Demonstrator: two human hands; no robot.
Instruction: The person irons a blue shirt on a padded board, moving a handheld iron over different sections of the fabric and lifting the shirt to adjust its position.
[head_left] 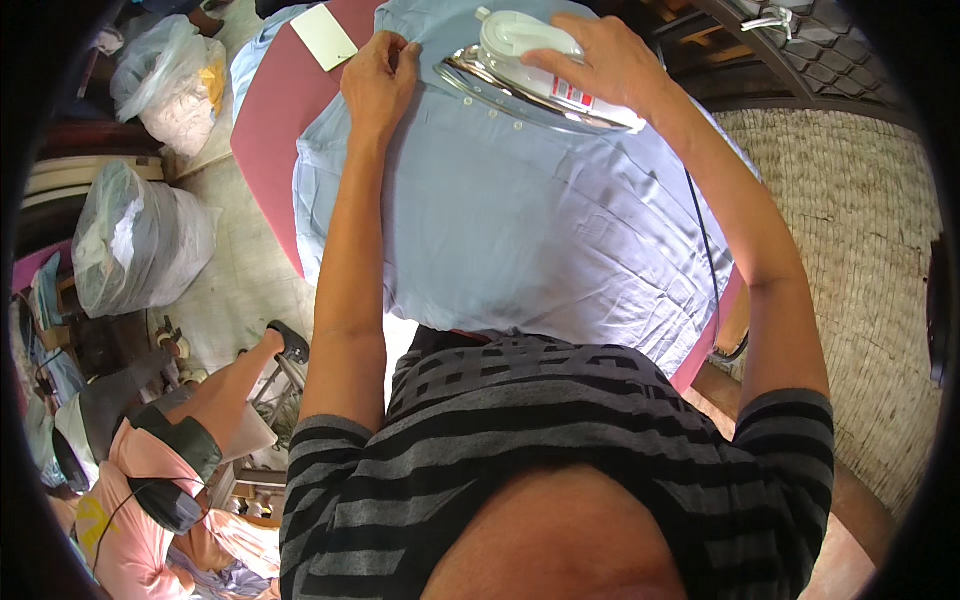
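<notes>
A light blue buttoned shirt (pixel 470 210) is spread over a red-covered ironing board (pixel 268 130), smooth in the middle and creased toward the near right. My right hand (pixel 615 65) is wrapped round the handle of a white clothes iron (pixel 510 40). The iron's shiny metal base rests on the shirt beside several small buttons. At the far left part of the shirt, my left hand (pixel 380 85) has its fingers curled and pinched at the cloth; its fingertips are partly hidden.
A white card (pixel 322 38) lies on the board's far left. A black cord (pixel 706 240) hangs at the right, by my forearm. Filled clear plastic bags (pixel 145 240) stand on the floor at left. Another person in pink (pixel 130 500) is at lower left. Dark metal latticework (pixel 830 50) borders the far right.
</notes>
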